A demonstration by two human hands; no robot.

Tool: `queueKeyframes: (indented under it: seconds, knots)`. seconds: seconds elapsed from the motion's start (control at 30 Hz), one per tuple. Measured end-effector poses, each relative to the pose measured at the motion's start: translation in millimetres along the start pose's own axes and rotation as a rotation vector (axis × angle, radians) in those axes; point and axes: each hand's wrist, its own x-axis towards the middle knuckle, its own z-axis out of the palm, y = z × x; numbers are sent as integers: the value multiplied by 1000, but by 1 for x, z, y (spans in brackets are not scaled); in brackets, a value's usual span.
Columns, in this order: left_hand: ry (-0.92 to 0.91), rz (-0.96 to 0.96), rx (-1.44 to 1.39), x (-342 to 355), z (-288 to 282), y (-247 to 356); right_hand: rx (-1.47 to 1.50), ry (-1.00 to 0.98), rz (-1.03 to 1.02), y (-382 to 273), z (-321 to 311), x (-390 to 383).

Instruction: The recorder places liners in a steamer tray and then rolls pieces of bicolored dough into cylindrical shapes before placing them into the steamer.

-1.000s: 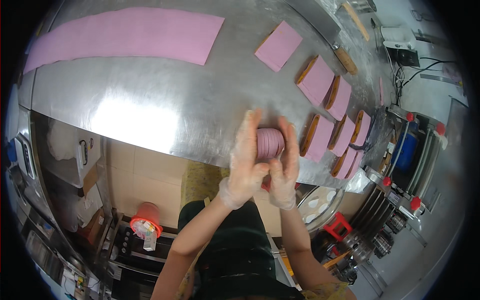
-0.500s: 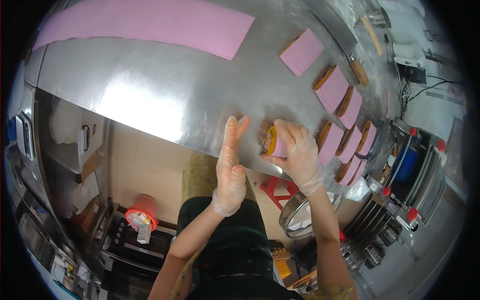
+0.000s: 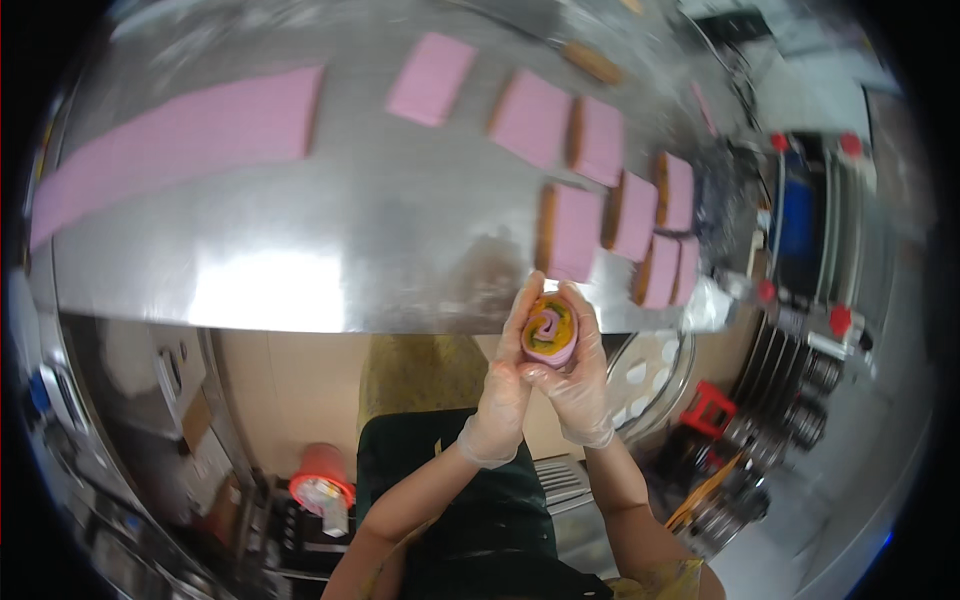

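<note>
Both gloved hands cup pink rolled cake with yellow-orange spiral end [image 3: 548,333] just above near edge of steel worktop [image 3: 380,250]. Left hand [image 3: 503,385] and right hand [image 3: 578,375] closed around it. Step looks like shaping roll; next likely needs even, gentle pressure. Pink cake slabs [image 3: 568,232] lie beyond.

1. Table [image 3: 380,230]: polished metal, glossy, glare patches.
2. Gloves on left hand [image 3: 503,385] and right hand [image 3: 580,385]: thin clear plastic, slightly shiny.
3. Roll [image 3: 549,333]: soft, matt, probably dough.
4. Pink sheet [image 3: 180,140]: smooth, matt.
</note>
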Motion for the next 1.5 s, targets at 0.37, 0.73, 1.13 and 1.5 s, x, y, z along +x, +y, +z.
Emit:
queueKeyframes:
  seconds: [0.37,0.73,1.13,1.5]
  knots:
    - [-98,-554,-12,-58,72,-250,-249,571,142,129,-190,-146]
    - [-211,-829,408,-86,60,-454,-446,907,250,341,-383,-215]
    - [-151,-874,540,-95,44,-493,-761,682,105,489,-493,-169]
    - [-122,-878,540,-95,53,-490,-785,757,28,488,-492,-195]
